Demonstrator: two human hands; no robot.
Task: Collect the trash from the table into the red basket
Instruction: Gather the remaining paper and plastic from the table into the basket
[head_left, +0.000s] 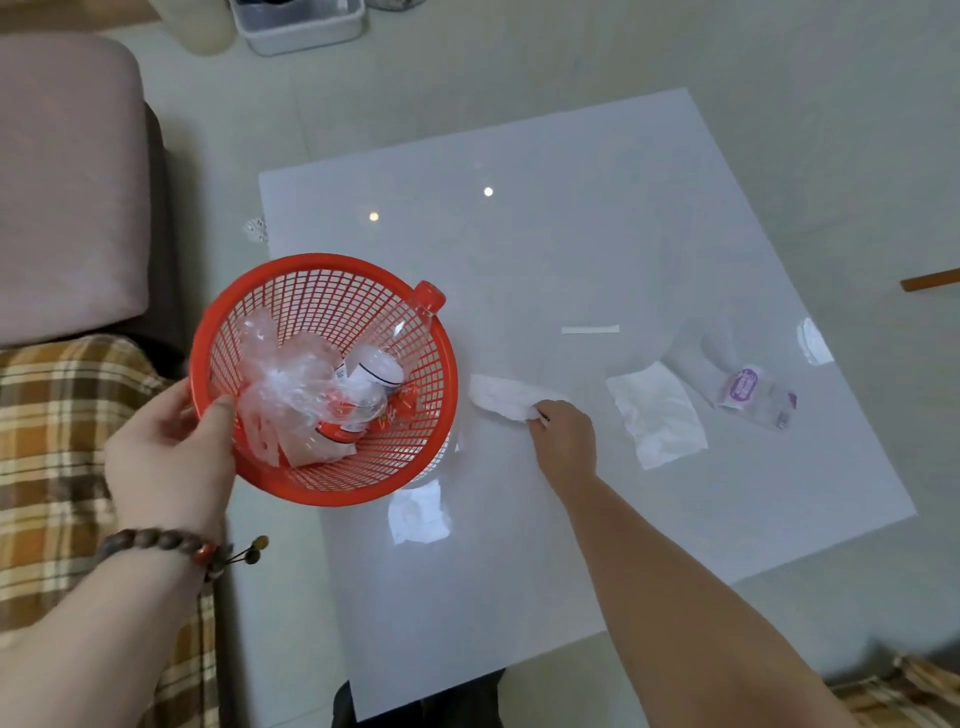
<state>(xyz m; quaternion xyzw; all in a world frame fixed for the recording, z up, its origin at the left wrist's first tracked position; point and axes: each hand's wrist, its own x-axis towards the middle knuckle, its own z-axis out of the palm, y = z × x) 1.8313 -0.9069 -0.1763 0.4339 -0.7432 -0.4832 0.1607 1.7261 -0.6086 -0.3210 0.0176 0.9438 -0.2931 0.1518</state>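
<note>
The left hand (166, 457) grips the red basket (332, 483) by its rim at the table's (571, 234) left edge. The right hand (563, 434) pinches one crumpled tissue (501, 397) — two more tissues (657, 413) remain, one purple wrapper (753, 397), one paper strip (589, 329); far half bare.

A mauve sofa cushion (67, 182) fills the upper left, with a brown plaid blanket (57, 431) just below it. A grey plastic bin (298, 28) sits on the pale tiled floor (571, 62) at the top. A wooden stick (930, 280) pokes in at the right edge.
</note>
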